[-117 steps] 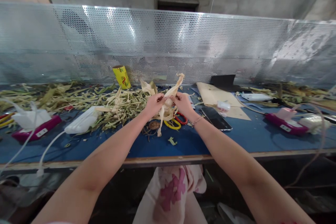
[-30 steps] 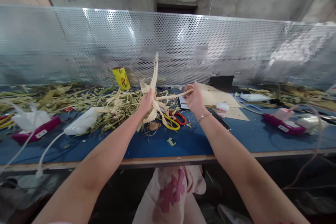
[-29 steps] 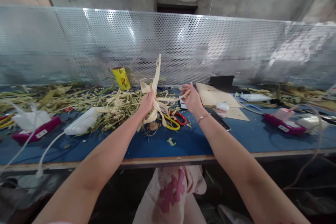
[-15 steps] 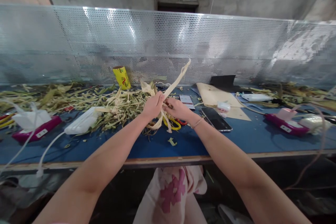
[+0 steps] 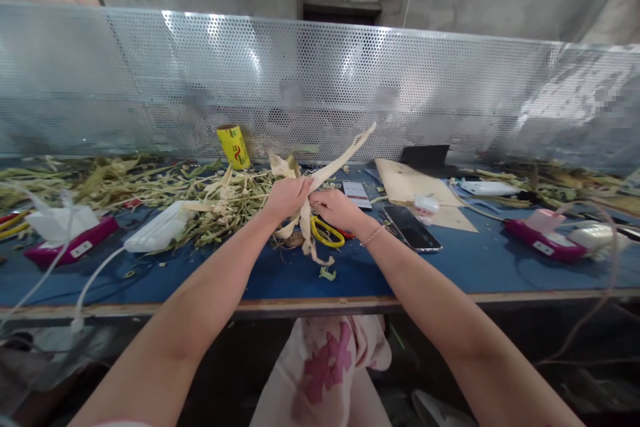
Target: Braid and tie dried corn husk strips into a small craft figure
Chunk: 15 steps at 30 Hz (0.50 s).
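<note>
My left hand is closed around a pale, dried, husk-like plant strip, whose long end sticks up to the right. Close beside it, my right hand has its fingers pinched at the same strip's base. More pale strands hang below both hands. Under the right hand lies a yellow loop handle, with a bit of red next to it; the rest of this tool is hidden. A heap of dry plant pieces lies left of my left hand.
A phone, a printed card and cardboard lie on the right. A white power bank and purple power strips with cables flank the work spot. A yellow roll stands before the perforated metal screen.
The strip's free end has swung lower and to the right. My left hand has shifted slightly left, and the hanging strands have moved down. Both hands stay at the strip.
</note>
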Each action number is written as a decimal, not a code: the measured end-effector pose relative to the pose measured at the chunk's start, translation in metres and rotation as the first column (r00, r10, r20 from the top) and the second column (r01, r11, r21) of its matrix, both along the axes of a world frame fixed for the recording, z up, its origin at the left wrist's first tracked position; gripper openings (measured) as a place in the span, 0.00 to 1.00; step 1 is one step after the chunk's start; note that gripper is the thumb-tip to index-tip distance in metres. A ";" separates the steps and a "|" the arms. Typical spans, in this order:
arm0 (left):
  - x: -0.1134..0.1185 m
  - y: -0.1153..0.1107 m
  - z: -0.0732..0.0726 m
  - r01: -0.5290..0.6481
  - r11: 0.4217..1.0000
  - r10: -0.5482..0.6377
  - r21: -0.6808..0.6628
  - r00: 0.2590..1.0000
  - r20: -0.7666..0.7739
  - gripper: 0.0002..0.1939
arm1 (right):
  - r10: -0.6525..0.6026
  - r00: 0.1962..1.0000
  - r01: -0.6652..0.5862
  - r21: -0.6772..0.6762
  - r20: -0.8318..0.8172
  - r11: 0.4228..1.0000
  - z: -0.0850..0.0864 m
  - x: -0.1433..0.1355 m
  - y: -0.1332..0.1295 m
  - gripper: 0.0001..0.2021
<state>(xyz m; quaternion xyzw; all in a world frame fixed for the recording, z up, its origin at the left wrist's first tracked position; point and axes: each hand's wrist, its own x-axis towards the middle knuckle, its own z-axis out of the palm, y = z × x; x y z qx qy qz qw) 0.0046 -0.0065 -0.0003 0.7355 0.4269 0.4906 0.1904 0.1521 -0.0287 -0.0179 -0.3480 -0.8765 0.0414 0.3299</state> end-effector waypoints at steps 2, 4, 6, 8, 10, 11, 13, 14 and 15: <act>0.000 0.003 0.002 -0.018 1.000 0.018 0.026 1.000 0.017 0.15 | 0.028 0.999 -0.028 0.006 -0.023 1.000 0.001 -0.003 0.000 0.11; 0.001 0.005 0.003 -0.013 0.999 0.010 0.046 0.998 0.064 0.18 | 0.045 0.997 -0.045 0.004 -0.066 0.999 0.000 -0.006 0.000 0.12; 0.002 0.006 0.005 -0.004 0.999 -0.001 0.042 0.993 0.118 0.19 | 0.056 0.992 -0.058 -0.017 -0.111 0.998 0.000 -0.008 0.000 0.12; 0.003 0.007 0.006 -0.004 1.000 0.001 0.023 0.989 0.150 0.20 | 0.072 0.987 -0.078 -0.042 -0.143 0.996 -0.001 -0.009 0.000 0.12; 0.003 0.007 0.006 -0.020 1.000 0.017 0.012 0.986 0.165 0.21 | 0.093 0.982 -0.104 -0.057 -0.164 0.993 -0.002 -0.010 0.000 0.13; 0.002 0.008 0.006 -0.025 1.000 0.023 0.009 0.985 0.172 0.21 | 0.106 0.979 -0.118 -0.060 -0.171 0.991 -0.002 -0.010 0.000 0.13; 0.002 0.008 0.006 -0.027 1.000 0.027 -0.003 0.978 0.205 0.21 | 0.123 0.975 -0.137 -0.066 -0.186 0.988 -0.001 -0.010 -0.001 0.14; 0.002 0.009 0.006 -0.022 1.000 0.025 -0.017 0.973 0.229 0.21 | 0.129 0.973 -0.144 -0.069 -0.191 0.987 0.000 -0.010 -0.001 0.15; 0.002 0.009 0.005 -0.012 0.999 0.020 -0.033 0.966 0.257 0.21 | 0.134 0.971 -0.151 -0.072 -0.197 0.986 0.000 -0.010 -0.002 0.16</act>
